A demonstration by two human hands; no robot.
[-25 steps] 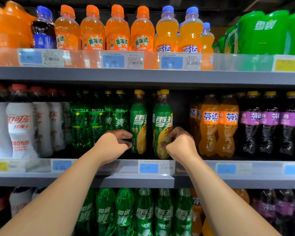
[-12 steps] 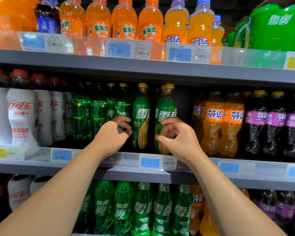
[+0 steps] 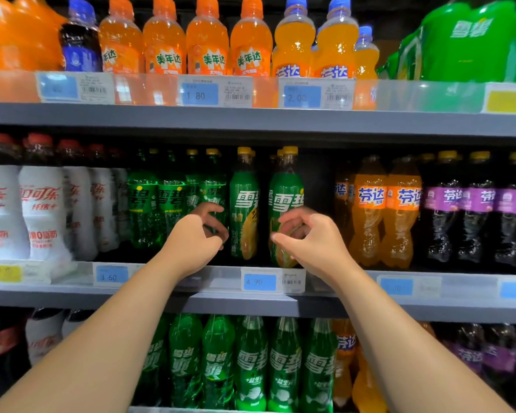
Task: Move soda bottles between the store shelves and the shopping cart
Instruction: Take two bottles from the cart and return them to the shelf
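Both hands are at the middle shelf's [image 3: 399, 305] front edge: left hand [image 3: 191, 242] and right hand [image 3: 307, 239] with grip loosely open, empty. No bottle [image 3: 285, 210] taken yet; cart unseen.

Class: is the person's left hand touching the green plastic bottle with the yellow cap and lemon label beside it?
Apart. In the head view a dark gap separates the left hand from the lemon-label bottle.

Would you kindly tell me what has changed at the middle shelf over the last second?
Both fists have uncurled: the left hand and right hand now have fingers spread and have risen slightly against the two green bottles with yellow caps. Neither bottle is clearly gripped yet. Both still stand upright on the middle shelf, as do their neighbours.
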